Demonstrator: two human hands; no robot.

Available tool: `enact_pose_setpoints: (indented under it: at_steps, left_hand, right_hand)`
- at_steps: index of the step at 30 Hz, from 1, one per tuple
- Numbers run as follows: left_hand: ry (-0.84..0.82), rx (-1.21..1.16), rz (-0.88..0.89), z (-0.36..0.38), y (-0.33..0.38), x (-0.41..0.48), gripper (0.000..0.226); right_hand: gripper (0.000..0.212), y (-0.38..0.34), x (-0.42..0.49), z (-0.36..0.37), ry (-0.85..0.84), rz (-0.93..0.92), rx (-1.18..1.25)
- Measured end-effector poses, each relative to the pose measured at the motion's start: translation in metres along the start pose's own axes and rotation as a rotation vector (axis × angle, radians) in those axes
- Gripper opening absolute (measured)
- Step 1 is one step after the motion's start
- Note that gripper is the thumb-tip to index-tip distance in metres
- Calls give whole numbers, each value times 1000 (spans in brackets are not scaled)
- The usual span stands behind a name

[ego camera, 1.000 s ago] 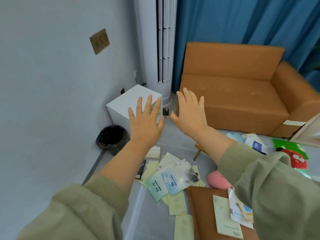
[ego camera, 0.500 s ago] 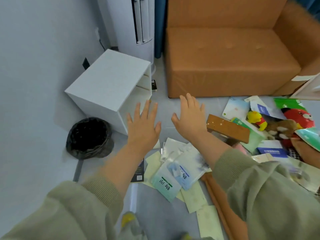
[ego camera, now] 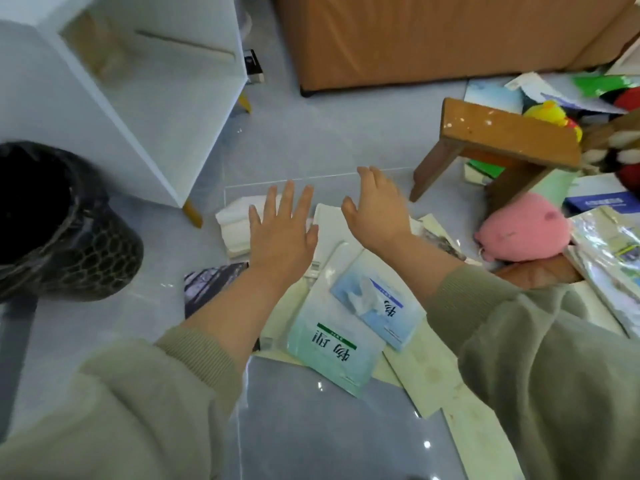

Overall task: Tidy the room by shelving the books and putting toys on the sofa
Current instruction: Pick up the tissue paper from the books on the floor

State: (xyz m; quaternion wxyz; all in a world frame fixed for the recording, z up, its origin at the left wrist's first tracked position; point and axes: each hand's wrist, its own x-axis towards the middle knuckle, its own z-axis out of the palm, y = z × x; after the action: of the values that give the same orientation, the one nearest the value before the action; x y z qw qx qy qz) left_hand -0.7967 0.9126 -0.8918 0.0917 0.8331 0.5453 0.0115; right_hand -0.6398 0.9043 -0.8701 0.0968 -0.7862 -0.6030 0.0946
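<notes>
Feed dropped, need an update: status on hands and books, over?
Left hand and right hand open, empty, over books on floor. Wooden stool close at right.

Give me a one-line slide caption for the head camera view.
Open left hand and right hand hover over scattered books between white shelf and pink plush toy.

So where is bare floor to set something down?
Bare tiles: between the white shelf, the sofa and the wooden stool, and on the near side of the green book. Crowded: the book pile and the toys by the stool.
</notes>
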Motion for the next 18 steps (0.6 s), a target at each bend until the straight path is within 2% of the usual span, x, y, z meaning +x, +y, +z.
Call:
enact_pose_setpoints:
  at_steps: [5, 7, 9, 11, 13, 16, 18]
  left_hand:
    - [-183, -83, 120, 100, 3, 23, 69]
    - [-256, -122, 199, 122, 7, 27, 70]
    - [-369, -228, 225, 139, 14, 21, 67]
    - [-443, -290, 239, 156, 27, 11, 65]
    - [-416, -181, 366, 173, 42, 7, 69]
    - [-357, 35, 573, 199, 62, 15, 77]
    - [-360, 181, 644, 209, 74, 19, 65]
  right_hand:
    - [50, 57, -3, 82, 48, 120, 152]
    - [47, 79, -11, 97, 74, 224, 256]
    - [45, 101, -26, 110, 27, 341, 286]
    - [47, 125, -43, 122, -89, 423, 228]
    - [52, 144, -54, 132, -167, 438, 167]
    - [55, 162, -51, 143, -156, 443, 179]
    - [56, 168, -44, 147, -144, 430, 187]
